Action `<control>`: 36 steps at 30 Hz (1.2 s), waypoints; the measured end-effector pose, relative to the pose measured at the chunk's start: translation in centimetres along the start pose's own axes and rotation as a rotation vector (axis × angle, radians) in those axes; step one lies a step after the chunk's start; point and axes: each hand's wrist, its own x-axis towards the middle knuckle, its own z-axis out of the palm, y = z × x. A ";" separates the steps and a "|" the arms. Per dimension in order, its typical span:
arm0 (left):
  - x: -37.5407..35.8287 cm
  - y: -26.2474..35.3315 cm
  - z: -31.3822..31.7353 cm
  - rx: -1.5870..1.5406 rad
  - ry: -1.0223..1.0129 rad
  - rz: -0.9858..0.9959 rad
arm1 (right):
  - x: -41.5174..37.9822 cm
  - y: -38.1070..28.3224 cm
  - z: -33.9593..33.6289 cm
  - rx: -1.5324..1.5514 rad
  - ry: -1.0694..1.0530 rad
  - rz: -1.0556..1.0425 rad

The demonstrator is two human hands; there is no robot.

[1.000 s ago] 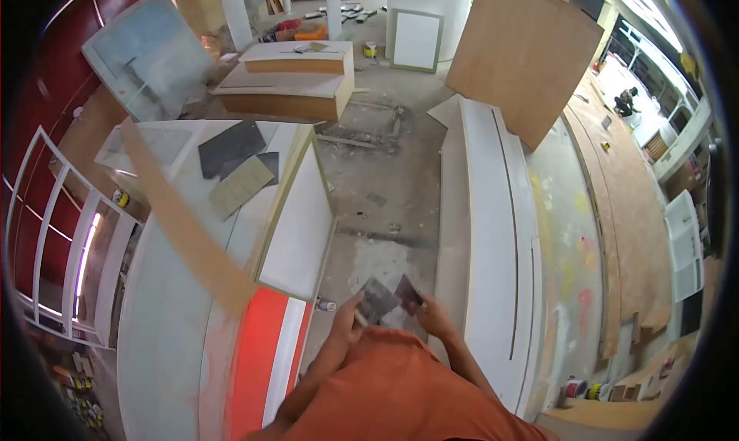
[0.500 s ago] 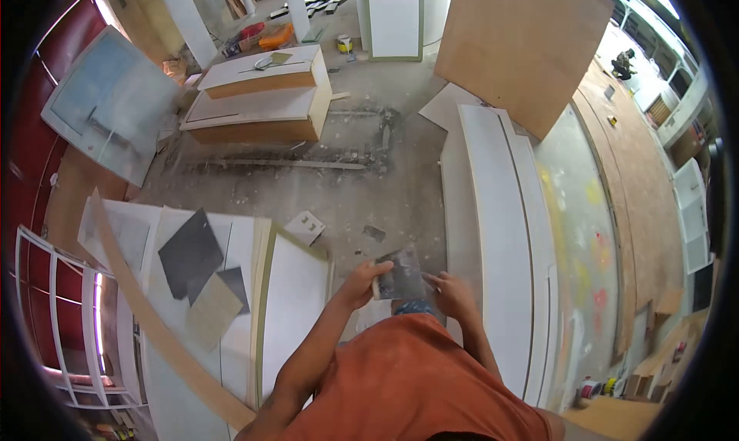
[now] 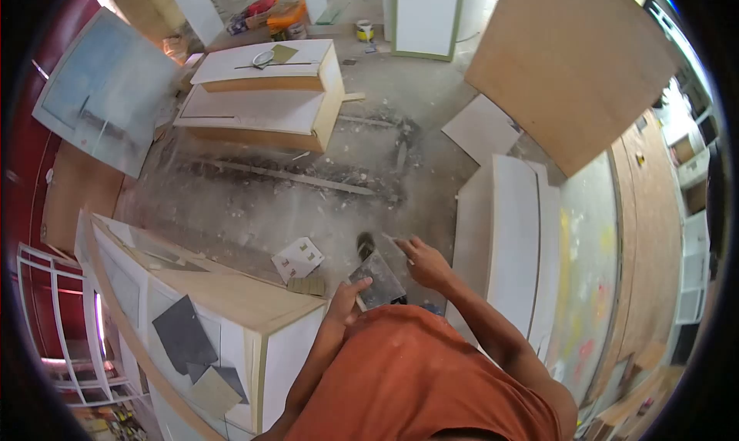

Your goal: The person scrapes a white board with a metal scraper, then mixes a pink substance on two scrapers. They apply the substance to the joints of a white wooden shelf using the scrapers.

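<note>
My left hand (image 3: 346, 302) grips a dark grey, dusty sandpaper sheet (image 3: 379, 281) by its left side, thumb on top, low in front of my body. Up and to the right of the sheet is my right hand (image 3: 429, 263), apart from it. Its fingers are drawn together and point left, with a thin pale streak at the tips; what they hold, if anything, I cannot make out. On the white cabinet to my left lie a dark grey sheet (image 3: 185, 333) and a tan sheet (image 3: 213, 392), partly overlapping another grey one.
A long white cabinet (image 3: 512, 241) stands close on my right. Ahead are a white stepped unit (image 3: 262, 106) and a leaning brown board (image 3: 573, 64). A white plate with cut-outs (image 3: 298, 259) lies on the dusty floor (image 3: 262, 202). A curved wooden strip (image 3: 127, 318) runs along the left.
My right hand has moved up and away from the sheet's edge. The sheet has turned and shifted slightly left and down in view. The whole view has swung, showing more of the left cabinet's side.
</note>
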 end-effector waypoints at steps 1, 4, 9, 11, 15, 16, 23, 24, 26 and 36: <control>2.6 1.0 -0.1 -0.013 0.020 0.005 | 2.0 -0.4 -1.8 0.002 -0.021 -0.011; 11.1 5.0 0.5 -0.351 0.255 -0.118 | 8.6 1.8 -3.4 0.145 0.001 -0.095; 23.1 12.9 7.1 -0.113 -0.117 -0.173 | 19.0 9.4 -8.4 -0.069 -0.027 0.060; 28.5 17.0 11.3 -0.039 -0.225 -0.045 | 22.8 11.8 -13.7 0.047 0.165 0.031; 41.5 21.2 15.8 0.157 -0.252 -0.325 | 27.3 13.1 -20.7 0.258 0.562 0.027; 44.0 22.0 17.8 0.081 -0.248 -0.329 | 28.7 14.2 -20.9 0.249 0.647 -0.023; 60.8 21.7 25.6 0.552 -0.487 -0.442 | 38.1 32.5 -27.2 0.085 0.291 0.419; 60.7 22.7 29.2 0.352 -0.358 -0.477 | 38.6 34.3 -28.6 0.163 0.416 0.387; 64.4 22.8 33.3 0.147 -0.239 -0.446 | 40.8 38.4 -32.6 0.218 0.545 0.331; 86.9 24.2 39.1 0.790 -0.106 -0.382 | 46.4 48.9 -40.0 0.389 0.946 0.746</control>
